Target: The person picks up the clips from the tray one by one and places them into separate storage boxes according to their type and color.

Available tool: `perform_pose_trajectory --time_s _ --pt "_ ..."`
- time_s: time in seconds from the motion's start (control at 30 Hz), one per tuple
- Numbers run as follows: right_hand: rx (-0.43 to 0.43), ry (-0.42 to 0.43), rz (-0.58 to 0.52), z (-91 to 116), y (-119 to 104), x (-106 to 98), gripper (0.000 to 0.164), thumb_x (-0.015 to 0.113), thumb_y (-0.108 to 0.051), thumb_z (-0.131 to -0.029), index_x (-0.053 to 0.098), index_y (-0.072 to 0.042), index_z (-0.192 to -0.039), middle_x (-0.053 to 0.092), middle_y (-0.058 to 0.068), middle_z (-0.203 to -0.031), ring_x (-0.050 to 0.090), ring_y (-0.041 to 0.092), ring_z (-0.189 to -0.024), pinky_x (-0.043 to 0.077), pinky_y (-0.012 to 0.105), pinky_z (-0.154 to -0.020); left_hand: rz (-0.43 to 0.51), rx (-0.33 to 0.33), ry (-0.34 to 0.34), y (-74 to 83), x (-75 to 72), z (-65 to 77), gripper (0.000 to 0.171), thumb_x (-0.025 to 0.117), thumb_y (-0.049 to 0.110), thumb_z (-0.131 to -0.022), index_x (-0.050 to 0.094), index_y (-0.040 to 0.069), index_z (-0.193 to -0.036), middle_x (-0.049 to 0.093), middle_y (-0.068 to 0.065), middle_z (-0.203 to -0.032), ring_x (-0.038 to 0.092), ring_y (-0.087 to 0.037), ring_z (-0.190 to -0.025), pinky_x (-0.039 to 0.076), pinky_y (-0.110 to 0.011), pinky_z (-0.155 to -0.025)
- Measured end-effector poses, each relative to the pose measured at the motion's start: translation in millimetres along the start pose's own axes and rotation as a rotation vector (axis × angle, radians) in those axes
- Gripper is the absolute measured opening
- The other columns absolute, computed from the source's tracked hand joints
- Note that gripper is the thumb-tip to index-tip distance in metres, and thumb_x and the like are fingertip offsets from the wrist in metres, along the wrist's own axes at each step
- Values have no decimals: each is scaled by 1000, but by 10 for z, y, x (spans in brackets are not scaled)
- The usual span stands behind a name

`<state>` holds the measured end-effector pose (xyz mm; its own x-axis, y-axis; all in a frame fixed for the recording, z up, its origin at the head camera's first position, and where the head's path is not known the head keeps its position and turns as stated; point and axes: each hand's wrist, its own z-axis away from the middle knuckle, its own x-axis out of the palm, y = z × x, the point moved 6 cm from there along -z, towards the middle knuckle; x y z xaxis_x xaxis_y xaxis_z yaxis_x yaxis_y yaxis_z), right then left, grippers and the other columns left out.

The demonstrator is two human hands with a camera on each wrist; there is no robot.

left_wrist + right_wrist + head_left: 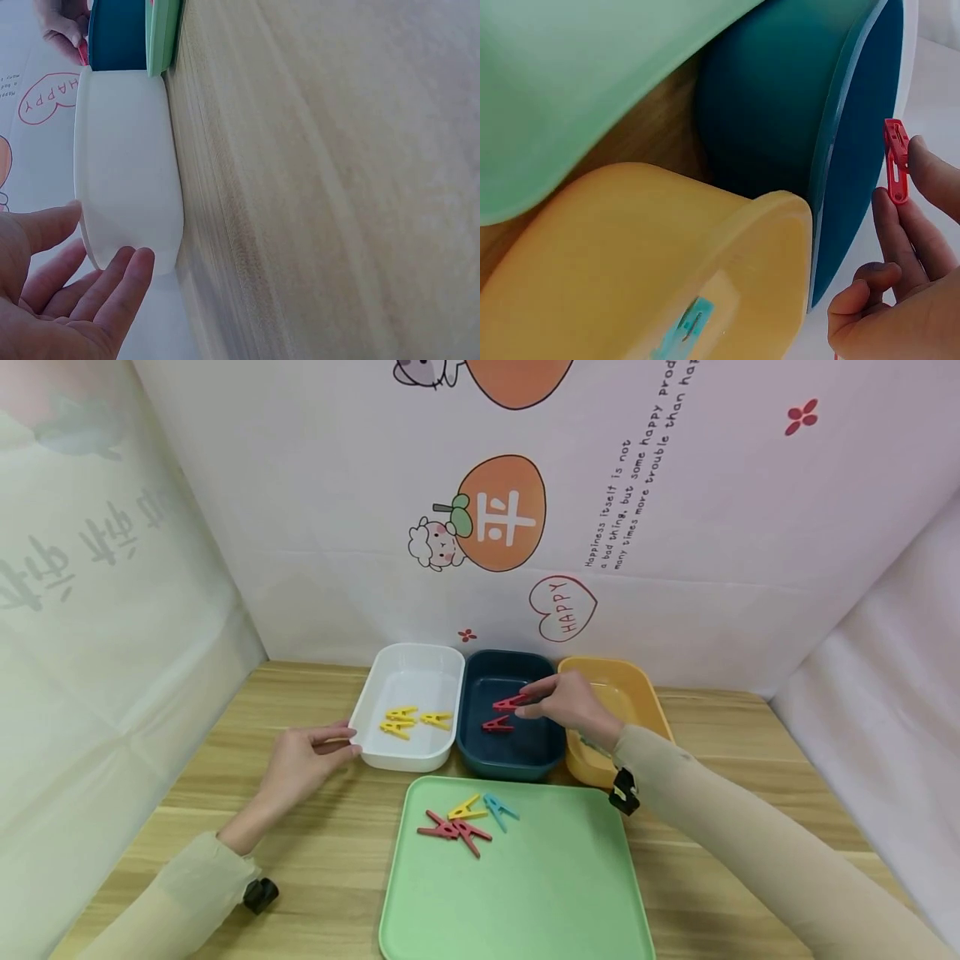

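Note:
My right hand (566, 702) pinches a red clothespin (896, 161) between thumb and fingertips, over the dark blue bin (510, 764). Below it, a second red clothespin (497, 724) lies in that bin. At the left side of the white bin (408, 763), my left hand (303, 764) rests its fairly straight fingers against the rim and outer wall, as the left wrist view shows. Three yellow clothespins (435, 720) lie inside the white bin. On the green tray (517, 902) are two red clothespins (471, 837), a yellow clothespin (467, 810) and a blue clothespin (500, 811).
A yellow bin (637, 693) stands right of the dark blue one, partly behind my right forearm; a teal clothespin (686, 330) lies in it. All three bins stand side by side on the wooden table (315, 893), against a printed cloth backdrop (337, 527).

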<state>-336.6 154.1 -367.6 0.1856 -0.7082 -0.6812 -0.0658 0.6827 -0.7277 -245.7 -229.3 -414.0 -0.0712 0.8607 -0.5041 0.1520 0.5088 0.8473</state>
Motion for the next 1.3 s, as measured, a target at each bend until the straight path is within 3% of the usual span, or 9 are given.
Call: perform_pose_trajectory --time_s 0.33,0.77,1.07,1.3 --pt "-20 -18 55 -197 -80 87 37 87 -21 -90 79 -6 -123 71 15 -132 59 32 -116 53 48 -100 16 6 1 -1 5 -4 34 82 11 -94 74 -9 -121 64 -23 -139 74 -36 -108 61 -21 -76" --pt "27 -55 76 -456 -43 215 31 86 -15 -91 79 -5 -120 72 14 -123 58 34 -114 50 53 -107 14 -10 0 -1 -3 -3 35 82 14 -95 74 -8 -122 63 -22 -140 74 -36 -108 62 -22 -76" --pt "4 -95 159 -530 -86 249 36 87 -17 -89 79 -3 -122 74 14 -123 59 32 -114 53 48 -103 17 -5 -5 -27 -1 -18 35 82 12 -94 74 -9 -121 64 -22 -139 74 -35 -106 62 -21 -75" --pt "24 -145 210 -577 -99 308 40 87 -17 -90 76 -2 -126 73 15 -127 62 31 -120 52 48 -108 25 3 -8 -23 0 -25 34 82 10 -94 74 -9 -121 64 -23 -139 74 -35 -107 62 -22 -76"
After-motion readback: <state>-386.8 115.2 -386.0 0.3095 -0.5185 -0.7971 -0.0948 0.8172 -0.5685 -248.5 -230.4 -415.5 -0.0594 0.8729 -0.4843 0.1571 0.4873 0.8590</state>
